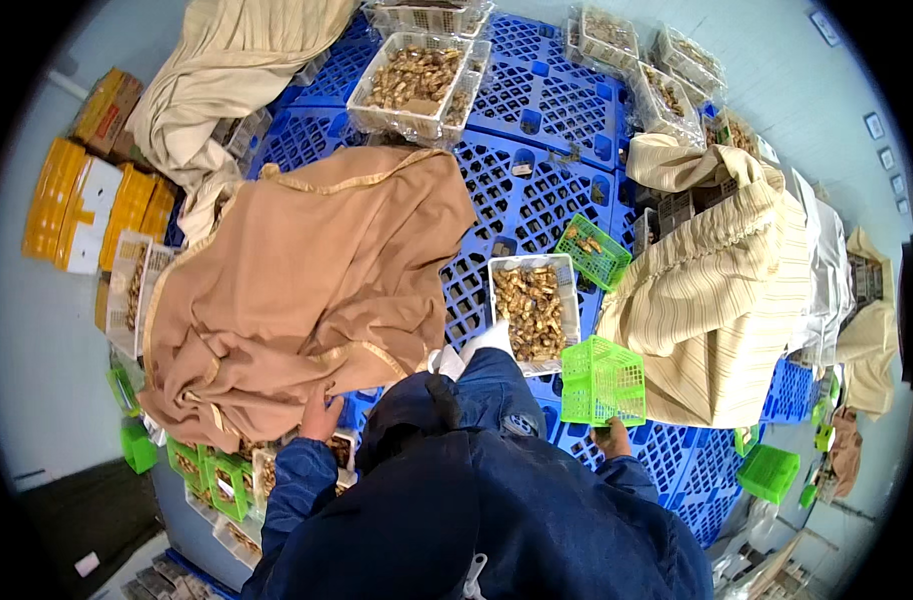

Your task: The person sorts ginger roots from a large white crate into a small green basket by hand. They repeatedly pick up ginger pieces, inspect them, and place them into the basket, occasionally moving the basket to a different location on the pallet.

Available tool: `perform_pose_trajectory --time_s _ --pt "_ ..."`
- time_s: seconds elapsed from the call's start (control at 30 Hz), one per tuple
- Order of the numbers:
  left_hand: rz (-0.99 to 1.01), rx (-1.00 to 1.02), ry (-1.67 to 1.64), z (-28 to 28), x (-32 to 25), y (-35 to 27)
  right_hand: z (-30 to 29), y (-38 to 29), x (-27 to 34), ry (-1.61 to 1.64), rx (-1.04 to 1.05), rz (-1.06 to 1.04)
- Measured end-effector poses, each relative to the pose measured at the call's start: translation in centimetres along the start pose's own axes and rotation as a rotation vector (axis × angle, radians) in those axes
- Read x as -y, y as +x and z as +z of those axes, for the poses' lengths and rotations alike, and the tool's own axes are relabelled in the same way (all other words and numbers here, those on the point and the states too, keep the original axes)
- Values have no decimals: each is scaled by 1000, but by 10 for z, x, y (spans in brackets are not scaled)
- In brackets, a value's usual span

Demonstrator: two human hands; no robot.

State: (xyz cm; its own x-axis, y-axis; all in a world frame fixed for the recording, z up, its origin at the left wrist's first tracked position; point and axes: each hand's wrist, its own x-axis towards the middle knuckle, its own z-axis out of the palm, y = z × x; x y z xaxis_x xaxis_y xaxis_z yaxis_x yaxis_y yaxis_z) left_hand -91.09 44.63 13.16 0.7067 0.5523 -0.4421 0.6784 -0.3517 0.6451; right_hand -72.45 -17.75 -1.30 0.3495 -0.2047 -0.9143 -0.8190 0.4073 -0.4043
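My left hand (pixel 321 416) touches the lower edge of a brown cloth (pixel 336 240) draped in folds. Its fingertips meet the fabric, and whether they grip it is unclear. In my right hand (pixel 612 439) is the near edge of a bright green perforated plastic basket (pixel 603 382), tipped on its side; no contents show in it. Just beyond my shoes (pixel 490 341) stands a white plastic crate (pixel 574 300) filled with small brown, knobby produce (pixel 530 307). Touching that crate's far right corner is another green basket (pixel 614 262) with a few pieces inside.
Blue plastic pallets (pixel 494 187) cover the floor. A striped beige cloth (pixel 711 300) drapes over a pile at right. Film-wrapped white crates (pixel 408 120) of produce stand at the far side. Yellow tubs (pixel 55 206) line the left wall. Filled green baskets (pixel 228 484) sit below the brown cloth.
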Motion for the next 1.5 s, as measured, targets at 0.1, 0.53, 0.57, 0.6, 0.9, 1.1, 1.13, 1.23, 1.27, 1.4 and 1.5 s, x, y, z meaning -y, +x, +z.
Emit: perform_pose_trajectory --time_s 0.1,0.53,0.57,0.6,0.9,1.1,1.13,1.23,1.27,1.4,1.5 --pt "-23 40 61 -9 -36 33 34 15 8 -7 33 17" --pt "-46 178 147 -11 -166 292 180 111 99 346 143 113" --pt "90 84 149 0 -150 325 200 118 119 361 -22 156" --pt "86 114 74 7 -184 342 206 120 139 363 -17 144" --pt "231 331 19 29 -408 456 344 114 290 258 172 -97" --pt "472 509 54 70 -556 535 421 103 339 352 95 -159" --pt "531 550 128 81 -576 551 436 100 350 365 49 -186" --pt "699 690 147 127 -617 596 466 112 381 395 -46 -327" --pt "705 759 183 145 -634 609 464 129 391 356 -60 -316" --pt "524 1024 41 189 -669 679 564 111 481 215 -42 -408" --pt "94 1158 -91 221 -721 714 614 143 534 129 -131 -558"
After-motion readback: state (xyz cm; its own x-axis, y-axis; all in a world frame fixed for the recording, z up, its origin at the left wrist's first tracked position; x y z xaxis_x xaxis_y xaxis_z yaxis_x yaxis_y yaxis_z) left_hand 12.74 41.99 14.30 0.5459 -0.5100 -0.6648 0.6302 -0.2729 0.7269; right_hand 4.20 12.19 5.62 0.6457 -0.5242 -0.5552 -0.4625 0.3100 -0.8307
